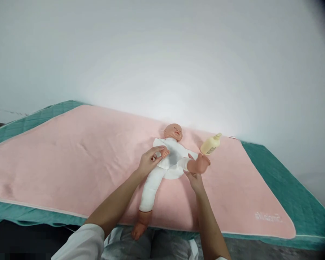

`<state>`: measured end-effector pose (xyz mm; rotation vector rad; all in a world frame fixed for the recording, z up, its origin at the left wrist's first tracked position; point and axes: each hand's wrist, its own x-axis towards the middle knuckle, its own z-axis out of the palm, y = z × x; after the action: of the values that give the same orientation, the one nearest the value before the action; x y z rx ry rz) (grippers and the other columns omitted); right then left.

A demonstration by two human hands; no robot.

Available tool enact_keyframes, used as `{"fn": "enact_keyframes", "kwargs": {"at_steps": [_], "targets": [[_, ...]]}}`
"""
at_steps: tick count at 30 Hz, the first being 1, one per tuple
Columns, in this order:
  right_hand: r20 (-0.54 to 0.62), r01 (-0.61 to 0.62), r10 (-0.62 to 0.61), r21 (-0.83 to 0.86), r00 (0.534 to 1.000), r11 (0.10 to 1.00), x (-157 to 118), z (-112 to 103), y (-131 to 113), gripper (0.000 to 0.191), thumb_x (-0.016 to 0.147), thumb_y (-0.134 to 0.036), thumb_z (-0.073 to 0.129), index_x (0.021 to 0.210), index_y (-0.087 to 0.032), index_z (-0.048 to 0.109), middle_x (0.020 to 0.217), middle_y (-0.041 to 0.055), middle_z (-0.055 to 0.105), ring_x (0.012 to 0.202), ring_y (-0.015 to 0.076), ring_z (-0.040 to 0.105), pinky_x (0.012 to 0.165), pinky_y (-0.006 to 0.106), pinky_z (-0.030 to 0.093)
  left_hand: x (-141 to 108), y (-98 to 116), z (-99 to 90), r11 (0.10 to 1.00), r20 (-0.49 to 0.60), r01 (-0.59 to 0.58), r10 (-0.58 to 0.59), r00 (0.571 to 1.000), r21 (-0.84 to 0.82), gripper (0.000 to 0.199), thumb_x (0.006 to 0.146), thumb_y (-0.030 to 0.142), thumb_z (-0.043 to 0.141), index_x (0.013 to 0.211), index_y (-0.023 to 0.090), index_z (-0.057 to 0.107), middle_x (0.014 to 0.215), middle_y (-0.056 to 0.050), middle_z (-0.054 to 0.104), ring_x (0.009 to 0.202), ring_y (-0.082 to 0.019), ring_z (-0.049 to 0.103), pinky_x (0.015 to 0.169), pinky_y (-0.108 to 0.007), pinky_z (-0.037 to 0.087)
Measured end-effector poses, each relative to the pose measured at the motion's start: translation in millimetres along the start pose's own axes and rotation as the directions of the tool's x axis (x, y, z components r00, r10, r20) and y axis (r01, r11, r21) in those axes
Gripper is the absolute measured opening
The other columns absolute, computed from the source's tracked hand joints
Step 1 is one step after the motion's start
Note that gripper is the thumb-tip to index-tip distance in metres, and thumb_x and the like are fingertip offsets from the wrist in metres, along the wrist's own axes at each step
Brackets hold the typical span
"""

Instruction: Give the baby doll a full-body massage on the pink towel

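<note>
A baby doll in white cloth lies on its back on the pink blanket. Its bald head points to the wall. My left hand is closed around the doll's small hand at its chest, thumb and fingers on either side. With my right hand I grip the doll's raised leg near the ankle; the bare foot tilts up to the right, and part of my fingers is hidden behind the leg. The doll's other leg stretches toward me, its foot over the near edge.
A pale yellow pump bottle lies tilted to the right of the doll. Under the blanket is a green quilted mattress, with a white wall along its far side. My lap is just below the near edge.
</note>
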<state>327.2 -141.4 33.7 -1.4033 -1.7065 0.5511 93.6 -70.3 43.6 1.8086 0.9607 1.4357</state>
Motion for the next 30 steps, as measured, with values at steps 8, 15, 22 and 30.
{"fn": "enact_keyframes", "kwargs": {"at_steps": [8, 15, 22, 30], "targets": [[0.141, -0.074, 0.034, 0.289, 0.989, 0.955, 30.5, -8.0, -26.2, 0.047, 0.09, -0.051, 0.046, 0.127, -0.022, 0.054, 0.125, 0.0076, 0.061, 0.118, 0.0266, 0.054, 0.101, 0.042, 0.043, 2.8, -5.2, -8.1, 0.954, 0.204, -0.291, 0.272, 0.94, 0.07, 0.03, 0.087, 0.031, 0.06, 0.116, 0.025, 0.064, 0.123, -0.007, 0.065, 0.102, -0.017, 0.066, 0.068, -0.026, 0.058], [0.16, -0.171, 0.14, 0.202, 0.977, 0.964, 36.8, -1.8, -19.9, 0.041, 0.088, -0.053, 0.046, 0.097, -0.019, 0.066, 0.096, 0.0063, 0.067, 0.095, 0.0253, 0.059, 0.092, 0.04, 0.046, 4.1, -8.9, -8.4, 0.906, 0.335, -0.407, 0.349, 0.875, 0.12, 0.031, 0.089, 0.033, 0.059, 0.119, 0.026, 0.063, 0.127, -0.004, 0.063, 0.111, -0.016, 0.063, 0.092, -0.03, 0.054], [0.046, -0.16, 0.155, 0.153, 0.987, 0.975, 45.1, 8.4, 1.6, 0.045, 0.079, -0.059, 0.053, 0.087, -0.019, 0.071, 0.11, 0.0115, 0.057, 0.109, 0.0251, 0.054, 0.098, 0.039, 0.042, 4.9, -9.7, -8.2, 0.932, 0.437, -0.342, 0.259, 0.861, 0.121, 0.036, 0.078, 0.042, 0.07, 0.111, 0.026, 0.069, 0.122, -0.005, 0.066, 0.11, -0.019, 0.064, 0.091, -0.031, 0.054], [0.079, -0.215, 0.206, 0.12, 0.975, 0.969, 48.1, 8.6, -5.3, 0.045, 0.078, -0.06, 0.055, 0.09, -0.019, 0.071, 0.11, 0.0111, 0.057, 0.108, 0.0254, 0.055, 0.093, 0.038, 0.046, 4.5, -6.6, -6.7, 0.941, 0.481, -0.299, 0.193, 0.855, 0.155, 0.032, 0.076, 0.037, 0.073, 0.105, 0.024, 0.072, 0.118, -0.004, 0.067, 0.106, -0.019, 0.065, 0.091, -0.03, 0.052]]}}
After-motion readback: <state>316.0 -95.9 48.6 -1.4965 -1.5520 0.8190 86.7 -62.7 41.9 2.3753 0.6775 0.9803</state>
